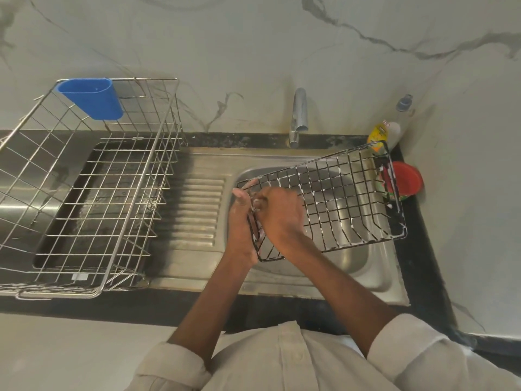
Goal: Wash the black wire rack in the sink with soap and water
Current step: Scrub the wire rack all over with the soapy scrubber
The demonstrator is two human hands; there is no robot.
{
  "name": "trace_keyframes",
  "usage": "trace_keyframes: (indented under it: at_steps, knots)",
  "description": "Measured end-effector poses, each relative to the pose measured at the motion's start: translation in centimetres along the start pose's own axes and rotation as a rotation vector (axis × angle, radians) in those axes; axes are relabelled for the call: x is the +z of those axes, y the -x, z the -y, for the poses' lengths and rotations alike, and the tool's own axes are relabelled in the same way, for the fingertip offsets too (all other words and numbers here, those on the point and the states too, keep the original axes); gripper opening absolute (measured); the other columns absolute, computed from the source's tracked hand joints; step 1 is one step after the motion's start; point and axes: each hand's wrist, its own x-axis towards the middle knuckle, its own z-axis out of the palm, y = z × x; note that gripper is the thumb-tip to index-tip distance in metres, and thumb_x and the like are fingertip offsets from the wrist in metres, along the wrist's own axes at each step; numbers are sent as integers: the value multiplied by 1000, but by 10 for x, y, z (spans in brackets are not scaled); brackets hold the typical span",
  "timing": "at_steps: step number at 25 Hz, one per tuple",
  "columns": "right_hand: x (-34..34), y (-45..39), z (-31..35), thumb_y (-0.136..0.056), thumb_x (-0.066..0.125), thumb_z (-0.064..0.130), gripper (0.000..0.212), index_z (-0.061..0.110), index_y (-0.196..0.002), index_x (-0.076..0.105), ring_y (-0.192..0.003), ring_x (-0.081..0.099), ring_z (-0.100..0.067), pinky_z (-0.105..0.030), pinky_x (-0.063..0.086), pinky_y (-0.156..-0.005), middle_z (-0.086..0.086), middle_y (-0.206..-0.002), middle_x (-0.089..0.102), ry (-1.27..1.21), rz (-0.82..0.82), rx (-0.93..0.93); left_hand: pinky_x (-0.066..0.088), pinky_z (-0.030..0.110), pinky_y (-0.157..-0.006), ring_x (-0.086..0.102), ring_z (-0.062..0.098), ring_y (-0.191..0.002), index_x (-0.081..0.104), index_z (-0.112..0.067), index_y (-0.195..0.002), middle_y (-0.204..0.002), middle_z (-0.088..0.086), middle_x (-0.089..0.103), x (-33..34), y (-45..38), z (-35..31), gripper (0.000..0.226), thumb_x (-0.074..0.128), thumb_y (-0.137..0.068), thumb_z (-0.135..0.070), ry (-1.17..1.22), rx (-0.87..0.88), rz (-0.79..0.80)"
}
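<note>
Head — both hands grip rack (soapy).

Black coated wire rack flecked with white suds over a brushed, dully shining steel sink

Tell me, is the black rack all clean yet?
Not yet. Soap is on: white suds cling to the black wire rack over the sink. The left hand holds its edge while the right hand works there. Rinsing is left; the tap shows no water.

Dim, soft light; wide-angle bending at edges, slight blur
</note>
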Motion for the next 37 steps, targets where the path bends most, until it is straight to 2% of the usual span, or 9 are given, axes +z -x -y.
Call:
trace_keyframes:
  at_steps: [5, 10, 15, 20, 23, 28, 32, 35, 37]
  knots:
    - [0, 0, 0, -94, 71, 10, 18, 22, -103, 80, -77, 72, -13, -26, 59, -71, 2, -92, 79, -103, -94, 67, 56, 53, -104, 66, 43, -130, 68, -13, -136, -131, 22, 71, 4, 3, -2, 104, 69, -68, -91, -72, 27, 14]
    - [-6, -1, -3, -93, 73, 8, 14, 18, -96, 82, -64, 64, 3, -3, 46, -62, 12, -90, 75, -237, -146, -71, 59, 48, -92, 72, 27, -120, 69, -23, -134, -131, 14, 75, 3, 6, -10, 106, 71, -58, -96, -37, 5, -40]
    - [9, 6, -16, -95, 68, 10, 14, 16, -92, 80, -68, 67, -15, -30, 61, -77, -1, -87, 77, 119, 96, -160, 52, 56, -104, 68, 39, -124, 65, -18, -143, -132, 17, 73, 1, 3, -10, 104, 69, -69, -90, -63, 25, -31]
    - [-4, -7, -8, -96, 71, 11, 12, 14, -101, 81, -61, 63, -1, -7, 49, -63, 1, -91, 79, -104, -60, -83, 55, 52, -97, 66, 37, -132, 70, -23, -136, -137, 18, 71, 0, 3, -4, 103, 69, -62, -95, -64, -6, -10]
    - [6, 6, -19, -94, 72, 11, 13, 17, -86, 80, -62, 66, -5, -22, 60, -72, 3, -81, 77, 18, 114, -83, 54, 56, -102, 67, 37, -126, 67, -19, -141, -135, 18, 71, -3, 1, -6, 108, 72, -64, -93, -24, -6, -33]
    - [-3, -6, -9, -89, 77, 8, 8, 13, -92, 82, -56, 73, -10, -27, 57, -49, 2, -78, 78, -607, -125, 148, 64, 39, -74, 71, 26, -115, 67, -20, -139, -129, 10, 75, 1, 5, -5, 109, 67, -62, -97, -41, -52, 14]
    - [-8, 4, -9, -86, 78, 9, 15, 19, -94, 83, -68, 73, 0, -22, 61, -68, 10, -83, 79, -511, -4, 60, 64, 48, -81, 59, 45, -137, 56, -13, -152, -147, 24, 63, -10, 3, -1, 104, 53, -81, -88, 57, -117, -15]
    - [-9, 4, 2, -86, 75, 4, 17, 20, -88, 80, -63, 72, -5, -20, 58, -57, 7, -74, 77, -714, -93, 262, 64, 41, -71, 77, 31, -106, 69, -8, -137, -122, 23, 74, -10, 5, -5, 100, 43, -83, -89, 35, -126, -14]
    - [-11, 6, 16, -85, 76, -1, 15, 13, -89, 79, -55, 67, -14, -23, 53, -45, -4, -72, 76, -978, -57, 442, 58, 28, -53, 73, 14, -60, 82, -7, -86, -69, 10, 73, -2, 11, -9, 85, 38, -86, -80, 93, -151, 9]
